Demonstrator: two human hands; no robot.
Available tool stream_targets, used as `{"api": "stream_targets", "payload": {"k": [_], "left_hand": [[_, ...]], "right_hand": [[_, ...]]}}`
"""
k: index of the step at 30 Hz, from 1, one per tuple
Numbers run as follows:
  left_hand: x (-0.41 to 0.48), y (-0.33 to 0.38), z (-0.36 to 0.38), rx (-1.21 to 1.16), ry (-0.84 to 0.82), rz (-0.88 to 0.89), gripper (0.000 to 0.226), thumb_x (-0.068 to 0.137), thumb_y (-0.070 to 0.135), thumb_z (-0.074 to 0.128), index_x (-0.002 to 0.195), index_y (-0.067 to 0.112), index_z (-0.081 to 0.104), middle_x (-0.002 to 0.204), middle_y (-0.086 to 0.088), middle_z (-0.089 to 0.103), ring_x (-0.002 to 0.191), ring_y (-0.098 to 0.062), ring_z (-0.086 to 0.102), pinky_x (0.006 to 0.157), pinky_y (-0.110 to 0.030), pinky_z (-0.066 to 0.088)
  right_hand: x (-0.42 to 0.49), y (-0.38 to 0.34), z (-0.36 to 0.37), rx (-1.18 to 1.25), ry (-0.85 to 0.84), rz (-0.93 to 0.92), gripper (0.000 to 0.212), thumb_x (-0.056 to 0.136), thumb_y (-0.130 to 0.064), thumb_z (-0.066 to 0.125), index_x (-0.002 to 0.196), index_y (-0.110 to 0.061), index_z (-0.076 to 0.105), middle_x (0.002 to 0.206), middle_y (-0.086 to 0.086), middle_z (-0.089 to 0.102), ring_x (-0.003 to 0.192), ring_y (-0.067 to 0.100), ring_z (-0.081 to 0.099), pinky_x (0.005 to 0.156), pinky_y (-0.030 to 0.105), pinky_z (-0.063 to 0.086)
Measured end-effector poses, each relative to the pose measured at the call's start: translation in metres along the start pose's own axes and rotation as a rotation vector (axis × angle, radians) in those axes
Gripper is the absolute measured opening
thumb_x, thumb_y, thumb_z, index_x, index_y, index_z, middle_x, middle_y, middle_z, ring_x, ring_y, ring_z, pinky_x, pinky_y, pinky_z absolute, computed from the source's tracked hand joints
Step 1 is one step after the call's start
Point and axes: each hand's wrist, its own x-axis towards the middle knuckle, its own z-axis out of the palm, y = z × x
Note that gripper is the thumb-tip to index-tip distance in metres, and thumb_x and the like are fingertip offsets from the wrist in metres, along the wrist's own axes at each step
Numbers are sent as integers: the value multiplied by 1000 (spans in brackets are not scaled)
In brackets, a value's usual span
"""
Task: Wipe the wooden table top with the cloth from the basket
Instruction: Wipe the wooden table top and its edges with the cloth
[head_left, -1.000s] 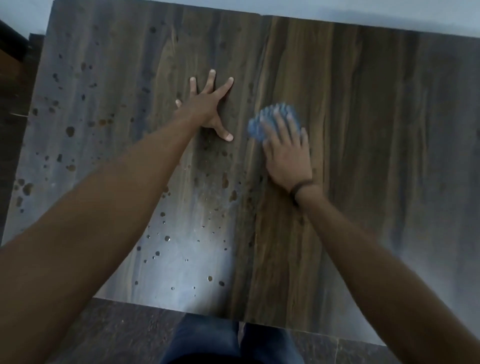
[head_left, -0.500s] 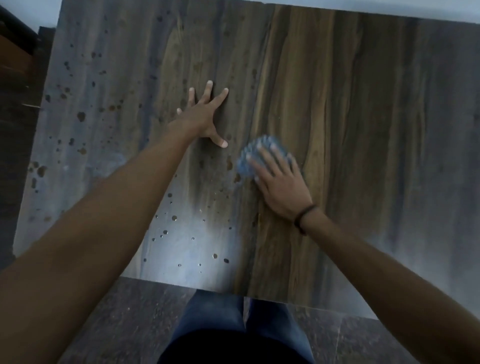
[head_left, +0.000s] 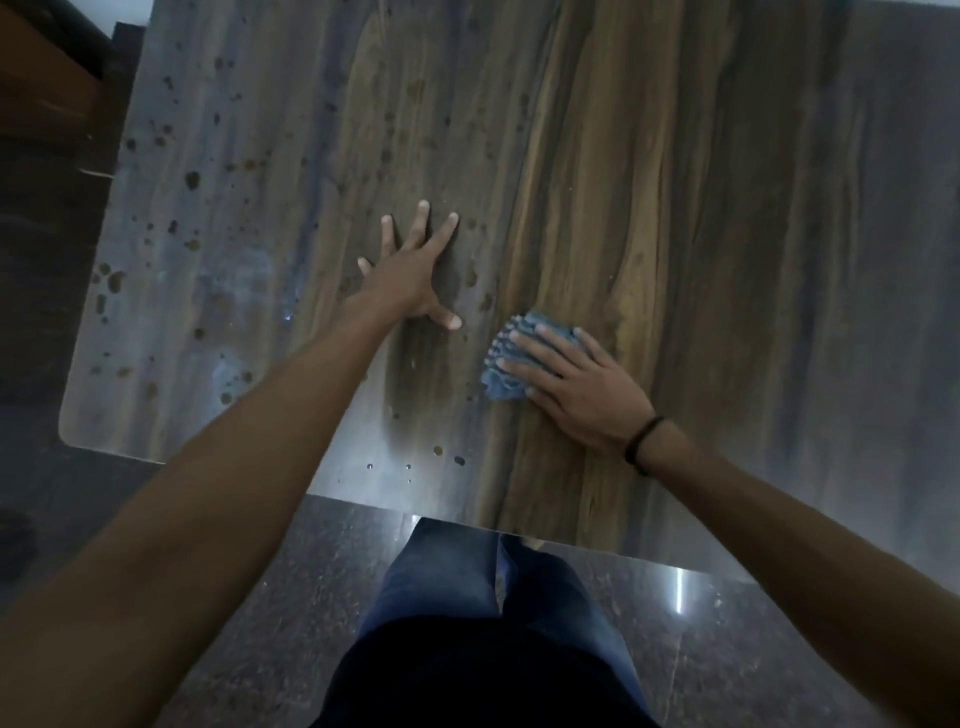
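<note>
One crumpled cloth (head_left: 500, 383), long axis near-to-far, lies under the right hand (head_left: 576, 387).

I see only a fringe of the cloth (head_left: 500, 375) at mid-frame; the rest lies under the right hand (head_left: 576, 397) (whose palm side is hidden from me too). The table top (head_left: 727, 208) runs off the upper and right edges. The dark spots (head_left: 192, 179) on its left part are too small to tell whether they are wet or dry. The brown furniture (head_left: 41, 88) in the upper left is cropped and blurred.
</note>
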Motion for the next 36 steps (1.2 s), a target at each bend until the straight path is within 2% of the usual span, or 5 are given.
{"api": "stream_targets", "payload": {"k": [6, 12, 17, 23, 36], "left_hand": [[-6, 8, -4, -6, 7, -7, 142, 59, 45, 93, 156, 45, -11, 160, 11, -33, 147, -40, -26, 105, -82, 8], [-27, -8, 17, -72, 98, -35, 139, 63, 53, 89, 159, 35, -10, 162, 12, -29, 147, -36, -29, 111, -77, 1], [-46, -28, 40, -141, 131, -115, 142, 60, 59, 88, 157, 38, -13, 163, 10, -28, 149, -37, -24, 108, -79, -1], [-46, -25, 39, -172, 149, -121, 144, 59, 56, 89, 158, 35, -13, 164, 12, -25, 149, -36, -23, 108, -79, 0], [-53, -27, 51, -200, 144, -136, 145, 57, 58, 88, 157, 36, -14, 163, 11, -27, 148, -39, -25, 109, -77, -4]], "right_hand": [[57, 14, -27, 102, 64, 428, 53, 107, -43, 24, 159, -36, 19, 168, -2, 14, 155, 25, 8, 122, 57, 13], [-25, -19, 9, -64, -81, -281, 51, 107, -39, 27, 158, -39, 19, 167, -5, 19, 155, 23, 13, 123, 55, 17], [22, -15, -11, 66, 61, 297, 53, 107, -34, 34, 159, -36, 22, 167, -2, 18, 155, 26, 11, 119, 59, 21], [-44, -53, 24, -80, -36, -290, 56, 105, -34, 36, 158, -39, 22, 168, -5, 17, 155, 21, 12, 122, 50, 18], [-64, -77, 26, -28, 10, 22, 54, 106, -37, 30, 158, -39, 21, 168, -5, 16, 155, 20, 10, 122, 54, 19]]}}
